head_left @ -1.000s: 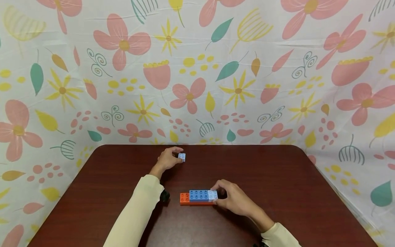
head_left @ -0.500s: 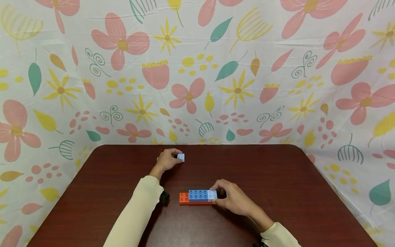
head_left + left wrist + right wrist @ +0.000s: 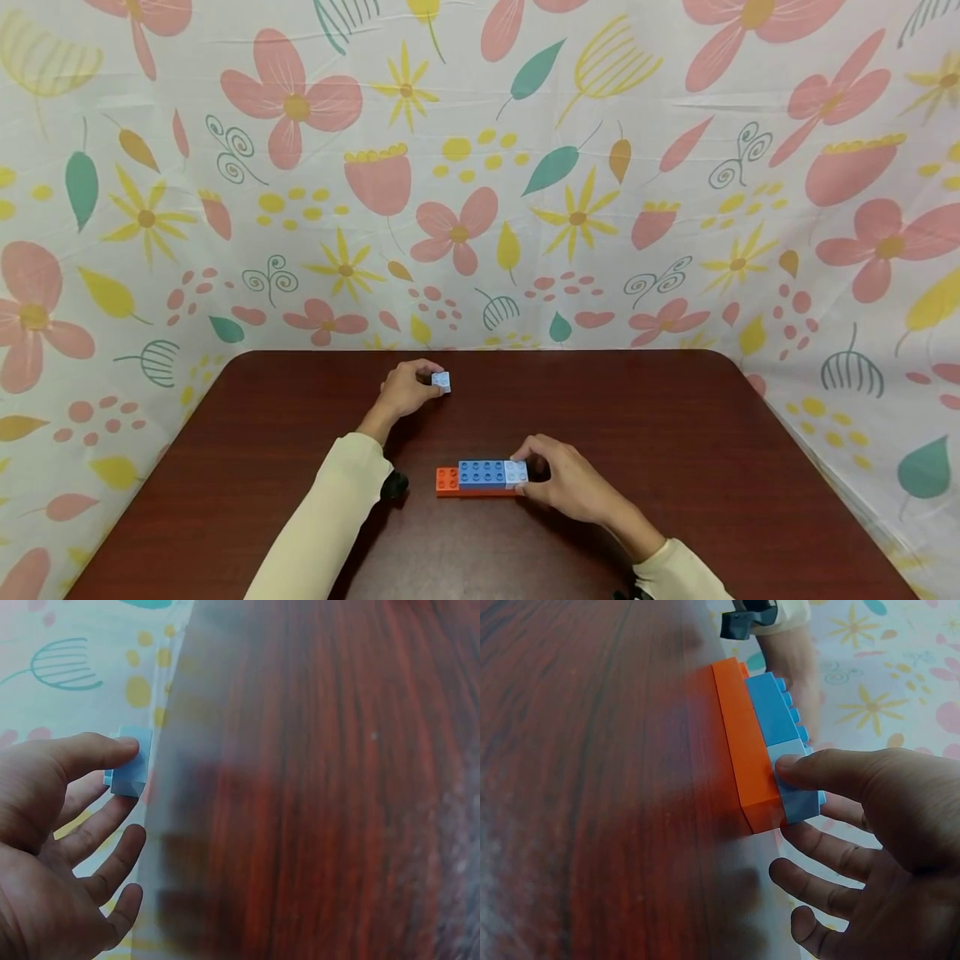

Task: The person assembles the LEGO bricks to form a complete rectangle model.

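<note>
Near the far edge of the table, my left hand (image 3: 405,390) pinches a small light blue toy brick (image 3: 442,382) between thumb and fingers. The left wrist view shows the thumb lying on one face of this brick (image 3: 132,766), with the other fingers loosely bent below. Closer to me, a long orange brick (image 3: 447,480) lies on the table, carrying a blue brick (image 3: 482,473) and a second light blue brick (image 3: 516,472) at its right end. My right hand (image 3: 567,478) pinches that light blue brick; its thumb presses the side in the right wrist view.
The dark red-brown wooden table (image 3: 637,417) has rounded far corners. A white cloth (image 3: 480,317) printed with flowers and leaves hangs behind it and along the sides. A black wrist device (image 3: 393,484) sits at the left sleeve cuff.
My left forearm and cuff have shifted slightly left and toward me, while the left hand keeps its pinch on the light blue brick. The right hand and the stacked bricks look unchanged.
</note>
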Demonstrator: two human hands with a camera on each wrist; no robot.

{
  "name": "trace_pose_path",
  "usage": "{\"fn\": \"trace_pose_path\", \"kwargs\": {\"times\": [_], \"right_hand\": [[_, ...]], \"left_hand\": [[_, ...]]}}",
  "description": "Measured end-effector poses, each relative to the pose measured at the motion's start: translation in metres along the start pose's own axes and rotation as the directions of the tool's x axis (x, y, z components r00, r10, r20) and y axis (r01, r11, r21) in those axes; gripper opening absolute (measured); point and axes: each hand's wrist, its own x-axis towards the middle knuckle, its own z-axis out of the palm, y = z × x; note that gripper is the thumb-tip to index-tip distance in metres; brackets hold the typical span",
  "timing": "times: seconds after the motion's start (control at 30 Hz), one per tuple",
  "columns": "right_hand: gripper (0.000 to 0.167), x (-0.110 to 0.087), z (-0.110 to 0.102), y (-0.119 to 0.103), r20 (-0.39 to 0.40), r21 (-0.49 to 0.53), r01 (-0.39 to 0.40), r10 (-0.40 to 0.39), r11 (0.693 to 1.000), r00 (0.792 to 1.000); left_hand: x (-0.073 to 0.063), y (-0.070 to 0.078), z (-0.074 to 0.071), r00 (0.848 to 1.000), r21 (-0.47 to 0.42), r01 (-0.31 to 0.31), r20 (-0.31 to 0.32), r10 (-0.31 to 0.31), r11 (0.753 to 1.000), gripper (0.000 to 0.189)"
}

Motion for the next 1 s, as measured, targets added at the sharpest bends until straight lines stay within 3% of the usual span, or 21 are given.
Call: {"fn": "trace_pose_path", "kwargs": {"times": [0.43, 0.87, 1.0], "right_hand": [[0.027, 0.002, 0.000, -0.001, 0.005, -0.009, 0.007, -0.007, 1.000, 1.000], [0.026, 0.001, 0.000, 0.000, 0.012, 0.004, -0.006, 0.006, 1.000, 1.000], [0.026, 0.001, 0.001, 0.000, 0.014, 0.007, -0.003, 0.003, 1.000, 1.000]], "left_hand": [[-0.021, 0.019, -0.013, 0.999, 0.000, -0.052, -0.006, 0.052, 0.999, 0.030], [-0.063, 0.025, -0.016, 0.988, 0.016, -0.153, 0.028, 0.153, 0.988, 0.030], [-0.077, 0.025, -0.018, 0.988, 0.004, -0.148, 0.048, 0.147, 0.989, 0.029]]}}
